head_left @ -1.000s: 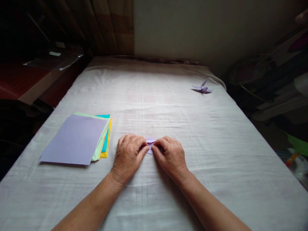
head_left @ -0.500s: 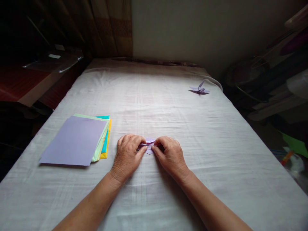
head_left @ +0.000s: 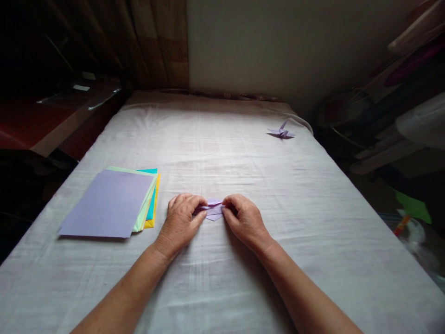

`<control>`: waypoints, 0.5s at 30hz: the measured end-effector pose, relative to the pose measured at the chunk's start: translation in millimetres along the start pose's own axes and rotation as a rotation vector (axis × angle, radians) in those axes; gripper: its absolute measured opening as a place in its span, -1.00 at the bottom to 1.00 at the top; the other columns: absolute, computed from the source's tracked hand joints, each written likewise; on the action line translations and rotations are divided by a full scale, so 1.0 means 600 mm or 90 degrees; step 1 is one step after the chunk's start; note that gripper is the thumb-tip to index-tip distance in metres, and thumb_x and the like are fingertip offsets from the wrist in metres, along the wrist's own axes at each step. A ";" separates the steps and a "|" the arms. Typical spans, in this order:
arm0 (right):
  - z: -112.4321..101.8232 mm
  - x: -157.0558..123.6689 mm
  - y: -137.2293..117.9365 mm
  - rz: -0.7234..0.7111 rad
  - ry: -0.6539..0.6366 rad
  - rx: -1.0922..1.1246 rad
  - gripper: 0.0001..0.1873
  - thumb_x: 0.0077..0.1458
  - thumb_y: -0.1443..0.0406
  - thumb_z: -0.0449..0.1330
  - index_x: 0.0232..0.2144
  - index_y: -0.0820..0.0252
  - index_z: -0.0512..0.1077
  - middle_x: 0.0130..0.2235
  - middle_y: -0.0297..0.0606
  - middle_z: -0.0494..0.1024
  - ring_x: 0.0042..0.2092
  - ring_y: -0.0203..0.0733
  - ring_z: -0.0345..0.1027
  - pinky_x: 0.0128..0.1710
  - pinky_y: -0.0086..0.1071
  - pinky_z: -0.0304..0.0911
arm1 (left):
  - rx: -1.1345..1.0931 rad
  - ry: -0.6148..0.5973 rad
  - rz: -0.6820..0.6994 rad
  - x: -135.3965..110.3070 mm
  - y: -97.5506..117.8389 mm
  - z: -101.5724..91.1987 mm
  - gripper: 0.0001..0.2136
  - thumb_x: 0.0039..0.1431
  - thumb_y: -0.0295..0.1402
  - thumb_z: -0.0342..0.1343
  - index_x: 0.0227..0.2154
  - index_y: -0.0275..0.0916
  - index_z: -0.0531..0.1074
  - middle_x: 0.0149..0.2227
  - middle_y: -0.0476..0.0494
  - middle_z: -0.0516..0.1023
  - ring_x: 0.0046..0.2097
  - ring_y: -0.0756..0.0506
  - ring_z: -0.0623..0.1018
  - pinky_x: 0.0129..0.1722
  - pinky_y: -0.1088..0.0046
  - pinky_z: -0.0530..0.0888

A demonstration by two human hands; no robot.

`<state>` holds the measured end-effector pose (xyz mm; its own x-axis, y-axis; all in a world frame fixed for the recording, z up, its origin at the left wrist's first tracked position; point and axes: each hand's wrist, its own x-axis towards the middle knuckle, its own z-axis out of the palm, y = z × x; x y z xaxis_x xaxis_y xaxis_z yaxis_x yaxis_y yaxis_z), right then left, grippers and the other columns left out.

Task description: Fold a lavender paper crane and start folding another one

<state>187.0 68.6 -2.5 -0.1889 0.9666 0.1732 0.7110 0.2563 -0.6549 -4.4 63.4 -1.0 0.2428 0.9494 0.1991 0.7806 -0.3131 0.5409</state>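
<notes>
A small folded piece of purple origami paper [head_left: 214,212] lies on the white cloth between my hands, its lower edge coming to a point. My left hand [head_left: 182,215] pinches its left side between thumb and fingers. At the right edge, my right hand [head_left: 245,217] has thumb and index finger closed on the paper. The fingers cover both ends of it. Farther back on the right stands a finished purple paper crane [head_left: 281,132], touched by neither hand.
Left of my hands lies a stack of square coloured paper [head_left: 107,204], purple on top. The white cloth [head_left: 313,222] has slight wrinkles. A reddish wooden surface with a clear plastic bag [head_left: 83,95] is at the far left. Green paper [head_left: 413,206] lies beyond the right edge.
My hands have drawn slightly apart, so more of the folded purple paper shows between them. The whole view has shifted a little.
</notes>
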 end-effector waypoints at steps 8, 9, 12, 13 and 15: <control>0.022 -0.006 -0.017 0.021 0.066 -0.112 -0.87 0.06 0.26 0.29 -0.40 0.13 0.38 -0.38 -0.32 0.48 -0.31 -0.15 0.32 -0.26 -0.30 0.11 | 0.013 0.015 0.014 -0.001 -0.003 0.006 -0.92 0.17 -0.40 0.16 -0.27 -0.11 0.44 -0.23 -0.02 0.57 -0.11 -0.16 0.47 -0.03 0.23 0.30; 0.018 -0.007 -0.012 0.014 0.057 -0.081 -0.89 0.07 0.30 0.27 -0.41 0.13 0.38 -0.39 -0.33 0.48 -0.31 -0.17 0.32 -0.26 -0.31 0.13 | 0.010 0.010 0.013 -0.002 -0.004 0.005 -0.90 0.17 -0.41 0.16 -0.26 -0.11 0.44 -0.23 -0.02 0.57 -0.10 -0.15 0.47 -0.03 0.23 0.31; 0.006 -0.009 0.008 -0.033 0.023 0.003 -0.90 0.10 0.39 0.20 -0.44 0.12 0.37 -0.39 -0.34 0.48 -0.30 -0.19 0.33 -0.23 -0.34 0.17 | 0.005 0.006 0.015 -0.005 -0.007 0.002 -0.85 0.17 -0.44 0.16 -0.20 -0.11 0.45 -0.20 -0.03 0.57 -0.09 -0.15 0.47 -0.03 0.23 0.31; 0.002 -0.010 0.013 -0.052 0.013 0.019 -0.90 0.11 0.40 0.17 -0.43 0.12 0.38 -0.39 -0.33 0.48 -0.30 -0.19 0.34 -0.23 -0.34 0.18 | 0.007 0.008 0.023 -0.006 -0.007 0.001 -0.82 0.17 -0.44 0.15 -0.17 -0.11 0.45 -0.18 -0.04 0.57 -0.09 -0.15 0.47 -0.02 0.23 0.32; -0.004 -0.012 0.020 -0.081 0.000 0.041 -0.89 0.12 0.41 0.13 -0.41 0.12 0.40 -0.37 -0.30 0.49 -0.29 -0.19 0.35 -0.23 -0.33 0.21 | 0.019 0.014 0.056 -0.009 -0.006 -0.001 -0.77 0.21 -0.43 0.13 -0.08 -0.09 0.45 -0.15 -0.06 0.58 -0.07 -0.14 0.47 0.00 0.23 0.32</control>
<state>198.3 64.9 -10.0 -0.2754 0.9262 0.2575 0.6362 0.3764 -0.6735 -8.6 59.6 -3.5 0.2987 0.9176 0.2625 0.7742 -0.3938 0.4955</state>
